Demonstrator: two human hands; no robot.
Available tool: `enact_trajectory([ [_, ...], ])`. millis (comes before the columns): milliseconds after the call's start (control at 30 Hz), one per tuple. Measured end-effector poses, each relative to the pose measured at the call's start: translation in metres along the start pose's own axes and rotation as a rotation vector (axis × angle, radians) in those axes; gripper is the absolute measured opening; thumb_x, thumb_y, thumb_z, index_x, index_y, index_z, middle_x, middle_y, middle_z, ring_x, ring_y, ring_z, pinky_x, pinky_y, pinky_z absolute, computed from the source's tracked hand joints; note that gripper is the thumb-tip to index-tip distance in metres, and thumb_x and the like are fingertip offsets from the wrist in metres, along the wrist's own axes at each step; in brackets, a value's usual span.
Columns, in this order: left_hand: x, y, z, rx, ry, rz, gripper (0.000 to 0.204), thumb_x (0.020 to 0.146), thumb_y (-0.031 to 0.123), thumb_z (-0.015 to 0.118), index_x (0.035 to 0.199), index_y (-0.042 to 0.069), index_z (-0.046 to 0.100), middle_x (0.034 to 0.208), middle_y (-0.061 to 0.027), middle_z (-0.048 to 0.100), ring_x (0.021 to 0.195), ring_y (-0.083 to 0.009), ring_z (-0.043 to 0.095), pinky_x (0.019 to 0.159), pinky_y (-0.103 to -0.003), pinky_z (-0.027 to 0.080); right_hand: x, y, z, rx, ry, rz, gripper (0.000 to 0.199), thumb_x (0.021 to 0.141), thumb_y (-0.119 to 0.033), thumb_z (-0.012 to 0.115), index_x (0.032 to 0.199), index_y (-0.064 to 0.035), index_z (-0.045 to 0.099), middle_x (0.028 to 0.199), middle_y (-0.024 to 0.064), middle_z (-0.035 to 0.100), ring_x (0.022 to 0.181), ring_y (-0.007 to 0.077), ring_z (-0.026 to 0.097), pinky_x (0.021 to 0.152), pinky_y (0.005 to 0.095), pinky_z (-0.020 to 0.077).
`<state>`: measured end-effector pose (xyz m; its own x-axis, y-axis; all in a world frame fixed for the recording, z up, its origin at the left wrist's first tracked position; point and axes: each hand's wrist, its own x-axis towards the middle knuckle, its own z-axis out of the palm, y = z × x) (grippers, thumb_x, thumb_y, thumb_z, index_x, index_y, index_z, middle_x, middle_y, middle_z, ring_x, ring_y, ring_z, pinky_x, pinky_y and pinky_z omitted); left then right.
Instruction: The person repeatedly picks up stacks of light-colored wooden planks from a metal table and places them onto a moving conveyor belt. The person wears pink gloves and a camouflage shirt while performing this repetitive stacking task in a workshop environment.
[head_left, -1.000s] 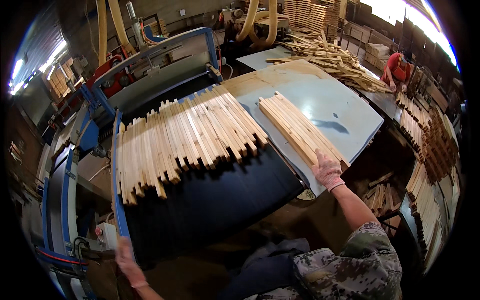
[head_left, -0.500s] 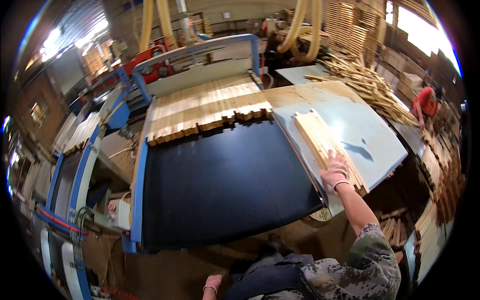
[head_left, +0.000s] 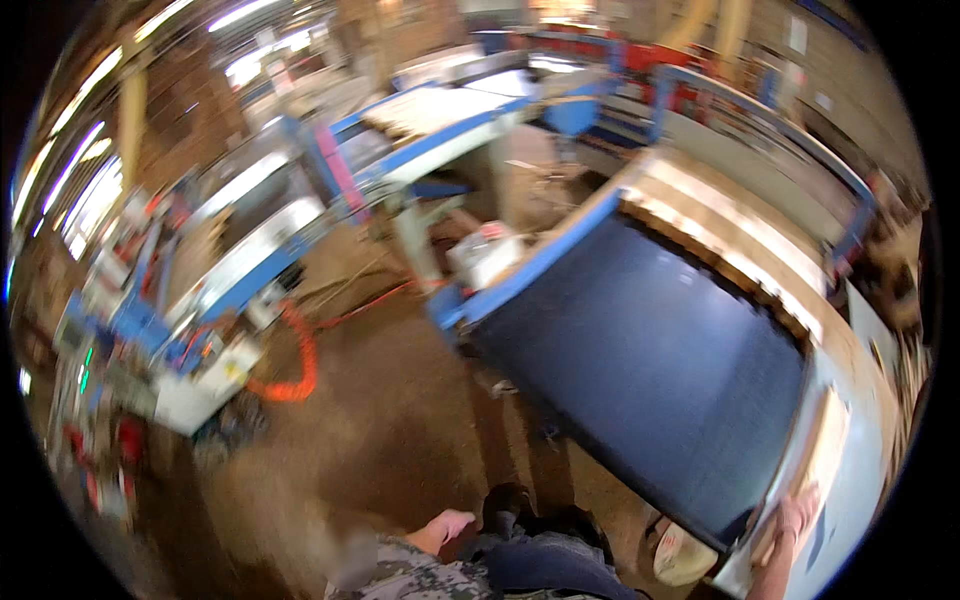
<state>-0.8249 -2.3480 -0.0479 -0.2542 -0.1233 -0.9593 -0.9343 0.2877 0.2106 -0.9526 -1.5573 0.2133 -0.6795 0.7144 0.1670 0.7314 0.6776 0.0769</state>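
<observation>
My right hand (head_left: 797,512), in a pink glove, rests on a small group of pale wooden strips (head_left: 826,450) at the right. Its fingers lie along the wood, slightly blurred. The strips lie on a grey-blue side table (head_left: 870,440) beside a wide black conveyor belt (head_left: 670,350). My left hand (head_left: 452,524), also gloved, hangs low in front of my body, away from the wood; blur hides how its fingers are held. A row of wooden strips (head_left: 735,235) lies across the far part of the belt.
The belt has a blue frame (head_left: 560,260), with a white box (head_left: 487,254) at its near left corner. Another conveyor (head_left: 450,150) carrying wood stands further left. An orange coiled hose (head_left: 300,360) hangs beside a machine, above the brown floor (head_left: 370,420).
My view has swung left, so the belt and side table now appear further right and tilted. My right hand stays on the strips; my left hand remains low near my body.
</observation>
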Motion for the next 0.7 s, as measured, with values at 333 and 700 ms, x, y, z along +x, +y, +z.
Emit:
enact_trajectory([
  [333,-0.019,0.013,0.054,-0.167,0.3,0.268,0.068,0.098,0.051,0.071,0.134,-0.006,0.072,0.139,-0.026,0.072,0.135,-0.0362,0.066,0.112,-0.044,0.05,-0.052,-0.048,-0.033,0.319,-0.049,-0.172,0.099,0.082,-0.034,0.072,0.169,-0.0016,0.036,0.164,0.0272,0.048,0.15,0.0438,0.045,0.129,0.0449,0.0345],
  [700,-0.046,-0.132,0.207,-0.288,0.408,-0.075,0.066,0.096,0.059,0.061,0.127,0.003,0.077,0.133,-0.0233,0.075,0.126,-0.0372,0.071,0.106,-0.048,0.052,-0.024,-0.062,-0.015,0.394,-0.136,-0.34,0.096,0.084,-0.033,0.07,0.168,-0.0028,0.037,0.162,0.0263,0.05,0.147,0.0431,0.048,0.127,0.0458,0.0365],
])
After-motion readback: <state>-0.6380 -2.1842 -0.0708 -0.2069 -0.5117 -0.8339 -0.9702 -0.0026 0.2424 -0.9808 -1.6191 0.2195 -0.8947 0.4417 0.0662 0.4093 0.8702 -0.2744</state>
